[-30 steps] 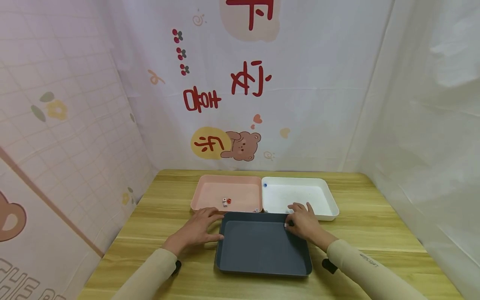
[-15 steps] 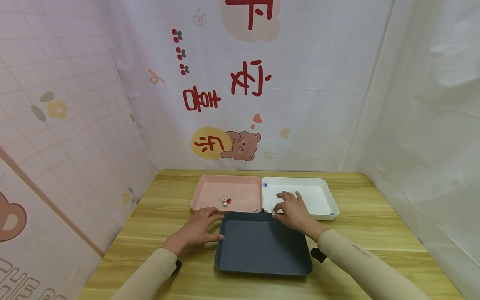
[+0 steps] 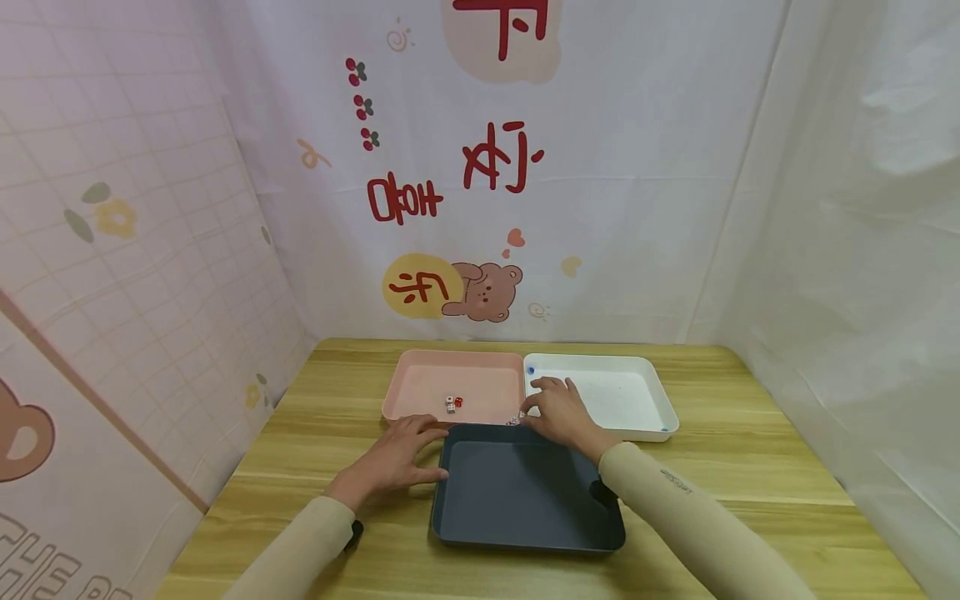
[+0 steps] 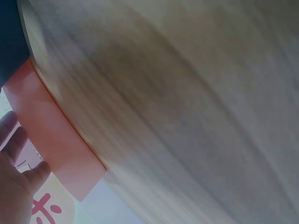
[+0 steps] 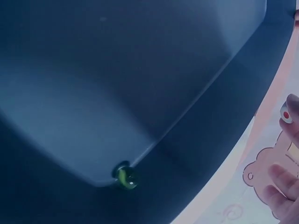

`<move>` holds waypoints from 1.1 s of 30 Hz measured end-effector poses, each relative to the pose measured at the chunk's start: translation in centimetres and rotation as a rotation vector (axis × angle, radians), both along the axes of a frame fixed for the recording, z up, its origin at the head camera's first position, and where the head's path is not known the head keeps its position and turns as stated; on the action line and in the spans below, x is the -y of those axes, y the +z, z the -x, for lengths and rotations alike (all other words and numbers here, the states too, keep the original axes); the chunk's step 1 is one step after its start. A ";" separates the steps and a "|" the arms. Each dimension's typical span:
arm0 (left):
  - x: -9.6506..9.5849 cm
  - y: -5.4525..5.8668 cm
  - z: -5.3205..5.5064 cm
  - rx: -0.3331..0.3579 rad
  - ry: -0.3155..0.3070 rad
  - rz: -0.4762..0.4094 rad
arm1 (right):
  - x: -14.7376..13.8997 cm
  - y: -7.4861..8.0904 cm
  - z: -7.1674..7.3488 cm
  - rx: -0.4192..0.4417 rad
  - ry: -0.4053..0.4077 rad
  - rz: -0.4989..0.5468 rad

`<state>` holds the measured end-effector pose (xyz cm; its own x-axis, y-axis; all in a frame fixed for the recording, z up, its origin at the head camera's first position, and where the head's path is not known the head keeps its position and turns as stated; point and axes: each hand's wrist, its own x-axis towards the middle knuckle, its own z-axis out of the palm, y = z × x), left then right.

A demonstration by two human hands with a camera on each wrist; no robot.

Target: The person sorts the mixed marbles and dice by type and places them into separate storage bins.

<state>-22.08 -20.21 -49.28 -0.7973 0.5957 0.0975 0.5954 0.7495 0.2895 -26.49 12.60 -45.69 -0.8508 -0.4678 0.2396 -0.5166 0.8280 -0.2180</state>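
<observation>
My right hand [image 3: 558, 414] pinches a white die [image 5: 285, 113] with a red dot between thumb and forefinger, its other fingers raised. It hovers over the far rim of the dark grey tray [image 3: 525, 492], close to the pink tray's near right corner. The left hand [image 3: 401, 457] rests with fingers spread at the dark tray's left side, holding nothing. A green and yellow glass marble [image 5: 127, 178] lies in a corner of the dark tray, in the right wrist view. In the pink tray [image 3: 480, 371] sit two white dice [image 3: 450, 405] and a red die [image 3: 458, 402].
To the right of the pink tray stands a white tray [image 3: 607, 392]. A blue marble [image 3: 531, 370] lies in its far left corner, and something bluish shows at its near right. All three trays are on the wooden table [image 3: 720, 458], with printed curtains around the back and sides.
My right hand has moved left with the die, from the dark tray's far right corner to beside the pink tray's near right corner. The left hand has not moved.
</observation>
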 end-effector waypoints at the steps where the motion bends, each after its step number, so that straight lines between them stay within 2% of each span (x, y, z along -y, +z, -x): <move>1: 0.0 0.0 0.0 0.001 0.001 0.003 | 0.2 0.0 0.1 0.006 -0.007 0.002; 10: -0.2 0.1 -0.2 0.015 0.004 0.001 | 2.1 -0.4 1.1 0.072 -0.058 -0.020; 16: -0.3 0.0 -0.1 -0.021 -0.017 -0.003 | 3.0 -0.3 1.5 0.083 -0.088 -0.077; 19: -0.4 -0.1 0.0 -0.014 -0.015 0.000 | 3.1 -0.1 1.6 0.076 -0.089 -0.093; 27: -0.3 -0.1 0.0 -0.004 -0.014 -0.001 | 1.7 0.6 1.2 0.062 -0.056 -0.037; 33: -0.3 -0.1 0.1 -0.017 -0.011 0.007 | 0.3 0.8 0.7 0.017 -0.033 -0.028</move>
